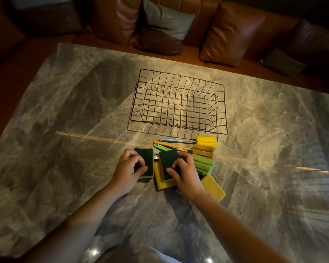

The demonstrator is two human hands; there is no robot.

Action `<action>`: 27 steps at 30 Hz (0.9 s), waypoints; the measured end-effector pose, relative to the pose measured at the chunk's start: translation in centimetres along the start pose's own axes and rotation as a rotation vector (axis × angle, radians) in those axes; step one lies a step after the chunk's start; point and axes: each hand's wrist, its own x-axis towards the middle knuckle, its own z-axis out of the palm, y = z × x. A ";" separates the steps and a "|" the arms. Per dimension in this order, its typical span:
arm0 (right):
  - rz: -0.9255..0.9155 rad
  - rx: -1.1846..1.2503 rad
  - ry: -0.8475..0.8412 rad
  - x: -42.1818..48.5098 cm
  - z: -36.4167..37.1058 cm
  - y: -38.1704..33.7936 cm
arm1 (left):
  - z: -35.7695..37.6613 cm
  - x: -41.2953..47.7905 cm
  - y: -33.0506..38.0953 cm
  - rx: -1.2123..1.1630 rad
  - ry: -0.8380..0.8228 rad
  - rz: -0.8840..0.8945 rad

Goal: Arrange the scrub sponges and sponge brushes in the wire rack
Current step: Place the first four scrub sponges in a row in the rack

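The left hand (128, 168) has its grip closed on the near end of 1 green-topped scrub sponge (144, 158), and the right hand (184, 172) pinches a 2nd scrub sponge (168, 158) that sits tilted on a yellow sponge (160, 180) in the pile. Both sponges look to be touching the pile or the marble table (65, 111) rather than clear of it. The wire rack (177, 103) stands empty just beyond, and the sponge brushes (204, 149) lie stacked between the pile and the rack's near wall.

The main risk, as I judge it, is lifting both at once: the right sponge overlaps its neighbours, so pulling it up may drag or scatter them. Carrying either sponge forward low could knock the brush handles or catch the rack's rim and push the light rack along the smooth table. A shallow fingertip pinch on soft foam may also slip.
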 end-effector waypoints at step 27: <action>0.133 0.519 0.259 8.7 -8.3 -4.2 | -3.1 12.0 6.1 -0.490 0.195 -0.138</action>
